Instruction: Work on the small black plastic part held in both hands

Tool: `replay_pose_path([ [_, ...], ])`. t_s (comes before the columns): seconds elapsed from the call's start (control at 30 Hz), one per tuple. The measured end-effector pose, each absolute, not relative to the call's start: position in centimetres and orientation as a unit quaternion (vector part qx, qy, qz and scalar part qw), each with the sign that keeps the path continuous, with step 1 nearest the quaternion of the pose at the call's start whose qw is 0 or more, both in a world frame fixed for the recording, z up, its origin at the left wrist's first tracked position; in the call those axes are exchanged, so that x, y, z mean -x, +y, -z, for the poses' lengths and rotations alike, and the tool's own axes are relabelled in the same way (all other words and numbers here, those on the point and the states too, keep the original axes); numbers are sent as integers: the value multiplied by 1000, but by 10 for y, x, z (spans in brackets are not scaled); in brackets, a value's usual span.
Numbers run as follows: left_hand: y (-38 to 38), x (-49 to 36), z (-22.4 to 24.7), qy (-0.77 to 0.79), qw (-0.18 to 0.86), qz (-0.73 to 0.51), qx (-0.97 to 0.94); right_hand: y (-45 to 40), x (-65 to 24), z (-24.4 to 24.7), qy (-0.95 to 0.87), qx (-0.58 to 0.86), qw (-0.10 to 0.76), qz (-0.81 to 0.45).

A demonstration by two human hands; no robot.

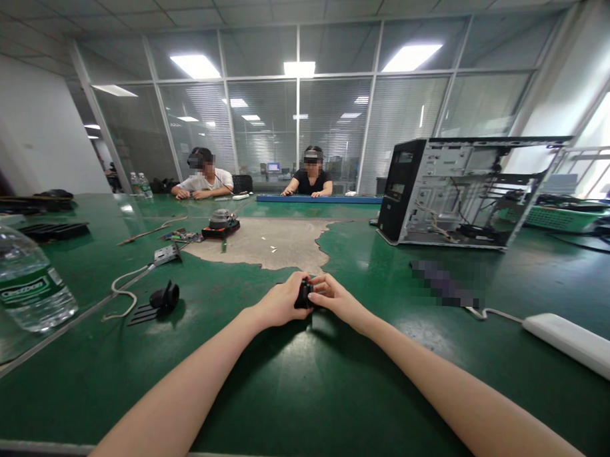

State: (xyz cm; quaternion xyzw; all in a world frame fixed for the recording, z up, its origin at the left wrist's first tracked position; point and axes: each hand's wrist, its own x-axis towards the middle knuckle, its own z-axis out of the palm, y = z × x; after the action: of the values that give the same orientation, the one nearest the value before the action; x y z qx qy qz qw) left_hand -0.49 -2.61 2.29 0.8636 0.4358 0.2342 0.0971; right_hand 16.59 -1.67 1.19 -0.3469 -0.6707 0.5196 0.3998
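Between my hands, just above the green tabletop, is a small black object with a hint of red at its top; its kind I cannot make out. My left hand is closed around its left side, thumb towards me. From the right, the bent fingertips and thumb of my right hand grip the same object. Fingers cover much of it. To the left on the table lies a black part with a round ring and flat prongs.
An open computer case stands at right, near a green basket and a white power strip. A water bottle stands at left. Cables and electronic parts lie about the green table. Two people sit across it.
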Motion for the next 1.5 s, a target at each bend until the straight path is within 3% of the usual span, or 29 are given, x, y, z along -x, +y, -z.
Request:
replay_pose_path([
  [0.8, -26, 5, -24, 444, 102, -229, -860, -15, -170, -13, -705, 295, 405, -502],
  [1.07, -26, 5, -24, 446, 103, -231, -858, -10, -183, -19, -678, 361, 344, -540],
  [1.5, -26, 4, -22, 428, 105, -238, -865, -10, -166, -3, -697, 351, 395, -485],
])
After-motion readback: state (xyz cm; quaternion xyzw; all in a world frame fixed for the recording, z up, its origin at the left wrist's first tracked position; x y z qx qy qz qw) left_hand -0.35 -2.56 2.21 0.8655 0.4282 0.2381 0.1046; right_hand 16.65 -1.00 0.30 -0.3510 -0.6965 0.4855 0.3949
